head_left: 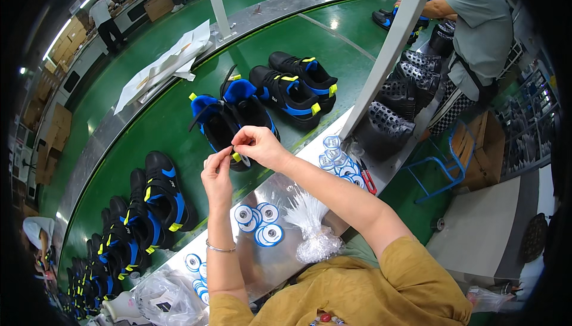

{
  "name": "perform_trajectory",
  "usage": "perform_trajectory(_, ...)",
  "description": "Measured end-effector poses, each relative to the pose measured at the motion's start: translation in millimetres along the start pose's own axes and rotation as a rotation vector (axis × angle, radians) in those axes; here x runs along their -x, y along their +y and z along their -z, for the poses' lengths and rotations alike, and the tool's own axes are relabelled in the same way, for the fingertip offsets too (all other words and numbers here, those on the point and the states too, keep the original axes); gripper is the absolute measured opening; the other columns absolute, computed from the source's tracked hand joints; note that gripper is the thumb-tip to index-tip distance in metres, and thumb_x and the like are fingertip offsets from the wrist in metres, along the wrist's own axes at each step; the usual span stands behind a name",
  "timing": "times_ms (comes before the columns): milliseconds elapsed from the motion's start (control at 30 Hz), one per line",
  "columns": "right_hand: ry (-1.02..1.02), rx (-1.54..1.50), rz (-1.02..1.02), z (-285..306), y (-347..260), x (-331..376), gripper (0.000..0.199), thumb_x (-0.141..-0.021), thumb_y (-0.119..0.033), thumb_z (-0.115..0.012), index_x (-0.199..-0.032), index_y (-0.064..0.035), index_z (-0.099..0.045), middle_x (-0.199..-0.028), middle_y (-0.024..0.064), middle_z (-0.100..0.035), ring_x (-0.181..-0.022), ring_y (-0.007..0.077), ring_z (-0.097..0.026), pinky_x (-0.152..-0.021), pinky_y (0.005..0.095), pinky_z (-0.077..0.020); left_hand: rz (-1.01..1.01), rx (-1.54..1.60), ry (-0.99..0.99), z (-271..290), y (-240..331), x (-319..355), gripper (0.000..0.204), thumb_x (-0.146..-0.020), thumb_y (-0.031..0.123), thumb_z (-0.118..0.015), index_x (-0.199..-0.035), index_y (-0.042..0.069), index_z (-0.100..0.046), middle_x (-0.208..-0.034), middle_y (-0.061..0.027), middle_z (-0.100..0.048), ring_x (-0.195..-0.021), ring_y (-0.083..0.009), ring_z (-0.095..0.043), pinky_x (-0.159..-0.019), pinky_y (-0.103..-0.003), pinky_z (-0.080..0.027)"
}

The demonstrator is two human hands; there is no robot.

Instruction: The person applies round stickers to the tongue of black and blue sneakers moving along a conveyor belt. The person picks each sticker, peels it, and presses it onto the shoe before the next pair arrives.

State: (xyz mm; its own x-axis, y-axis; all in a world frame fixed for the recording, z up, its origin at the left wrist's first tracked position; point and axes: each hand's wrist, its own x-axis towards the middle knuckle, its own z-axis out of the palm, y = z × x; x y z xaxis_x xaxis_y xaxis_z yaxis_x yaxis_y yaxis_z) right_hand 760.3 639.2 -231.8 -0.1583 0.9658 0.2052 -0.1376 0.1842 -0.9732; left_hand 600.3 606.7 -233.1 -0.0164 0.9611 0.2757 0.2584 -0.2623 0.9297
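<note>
My left hand and my right hand meet over the heels of a black-and-blue sneaker pair, each in a pinch. What lies between the fingertips is too small to make out. The left shoe of this pair and the right one stand heel toward me, partly covered by my hands. A pale rounded edge, perhaps a tag, shows beside a yellow heel tab just under my right fingers. Below my hands, round blue-and-white tags lie on the metal ledge next to a bundle of clear plastic strands.
Another sneaker pair stands to the right, and a row of sneakers lines the green belt at left. More round tags, red-handled snippers and a white post are at right. A co-worker stands beyond black moulded forms.
</note>
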Motion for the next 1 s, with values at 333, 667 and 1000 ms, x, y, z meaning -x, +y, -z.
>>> perform_trajectory(333,-0.196,0.085,-0.022,6,-12,-2,0.018,-0.079,-0.002,-0.066,-0.097,-0.0024,-0.062,-0.078,0.0014,-0.063,-0.073,0.0076,-0.058,-0.068,0.0237,-0.0470,0.111,0.217,-0.090,2,8,-1,0.027,-0.086,-0.002,-0.063,-0.113,0.000,-0.063,-0.089,-0.0013,-0.061,-0.085,-0.0092,-0.057,-0.079,-0.023,-0.047)
perform_trajectory(667,-0.197,0.049,0.010,10,0,-7,0.027,-0.074,0.003,-0.066,-0.100,-0.0011,-0.061,-0.073,0.0013,-0.062,-0.065,0.0064,-0.056,-0.061,0.0222,-0.0465,0.156,0.279,-0.142,1,5,-2,0.037,-0.086,-0.003,-0.062,-0.123,0.000,-0.057,-0.094,-0.0028,-0.063,-0.088,-0.0090,-0.059,-0.081,-0.022,-0.047)
perform_trajectory(1000,-0.264,0.097,-0.054,7,-6,-7,0.030,-0.075,-0.001,-0.071,-0.104,-0.0037,-0.063,-0.076,-0.0031,-0.060,-0.071,0.0041,-0.053,-0.064,0.0207,-0.0416,0.188,0.359,-0.082,0,0,-1,0.036,-0.084,-0.005,-0.062,-0.120,-0.002,-0.057,-0.092,-0.0048,-0.064,-0.086,-0.0099,-0.060,-0.079,-0.022,-0.047)
